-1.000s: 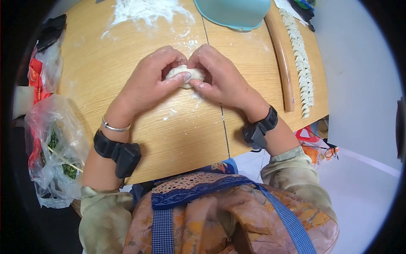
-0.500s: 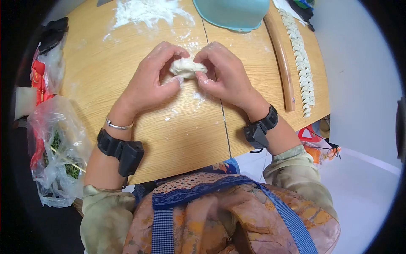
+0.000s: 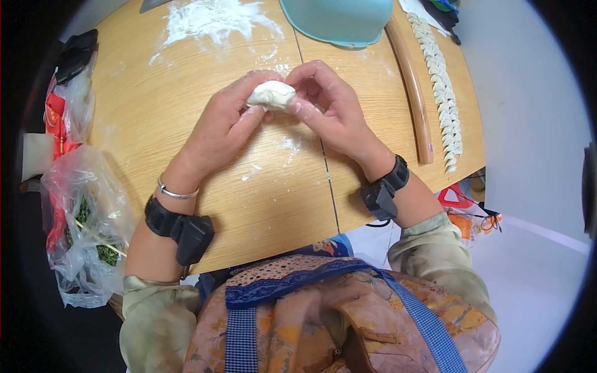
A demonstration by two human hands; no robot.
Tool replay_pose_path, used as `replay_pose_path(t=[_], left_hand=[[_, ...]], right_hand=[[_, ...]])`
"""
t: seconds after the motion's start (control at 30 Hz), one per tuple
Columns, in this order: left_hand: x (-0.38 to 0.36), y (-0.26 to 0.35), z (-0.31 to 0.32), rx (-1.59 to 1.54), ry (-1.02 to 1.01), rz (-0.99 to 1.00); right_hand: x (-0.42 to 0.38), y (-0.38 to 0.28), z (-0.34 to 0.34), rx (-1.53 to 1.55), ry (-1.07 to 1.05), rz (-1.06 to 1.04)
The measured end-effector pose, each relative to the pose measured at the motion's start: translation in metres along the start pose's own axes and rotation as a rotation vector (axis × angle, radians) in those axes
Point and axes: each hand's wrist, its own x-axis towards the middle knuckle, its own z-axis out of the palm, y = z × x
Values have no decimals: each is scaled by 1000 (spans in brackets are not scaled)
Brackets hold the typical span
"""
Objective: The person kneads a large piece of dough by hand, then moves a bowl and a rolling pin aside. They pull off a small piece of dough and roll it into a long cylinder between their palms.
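Note:
A small lump of white dough is held between my two hands over the wooden table. My left hand grips its left side, with the thumb below and the fingers behind. At the right end, my right hand pinches the dough with thumb and curled fingers. Flour dusts my fingertips, and small specks of it lie on the wood beneath. Part of the dough's far side is hidden by my fingers.
Loose flour is spread at the table's far left. A teal basin stands at the back, beside a long wooden rolling pin. Rows of small shaped dough pieces line the right edge. A plastic bag with greens hangs at left.
The dough has turned in my hands and now shows a smoother, rounder top. My left fingers have shifted around it, and my right thumb has moved up against its end.

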Motion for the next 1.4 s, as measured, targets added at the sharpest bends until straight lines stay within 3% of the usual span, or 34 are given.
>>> replay_pose_path(t=[0.13,0.27,0.47,0.6,0.77,0.9,0.97,1.1,1.17,1.3,1.37,1.4], left_hand=[[-3,9,2,-326,-111,-218],[-4,14,12,-413,-55,-178],[-1,9,5,-421,-43,-270],[-2,11,5,-399,-13,-215],[0,10,2,-348,-72,-262],[1,11,3,-584,-132,-353],[0,13,3,-681,-155,-388],[-2,12,10,-518,-121,-297],[-1,11,9,-508,-80,-274],[-2,11,7,-547,-120,-214],[-4,11,8,-584,-159,-232],[-4,13,9,-614,-176,-231]], right_hand=[[-2,-2,1,-111,-73,-13],[-3,-11,0,-384,-99,-125],[2,-6,2,-174,-59,-243],[0,-8,2,-270,-56,-236],[-4,-17,4,-192,-34,-34],[-2,-16,2,-401,-96,-120],[-3,-12,6,-348,2,-167],[-2,-6,2,-158,-17,-110],[-2,-17,-1,249,-61,96],[-1,-4,0,317,-12,128],[0,-2,5,213,-99,4],[-1,-9,7,254,-125,38]])
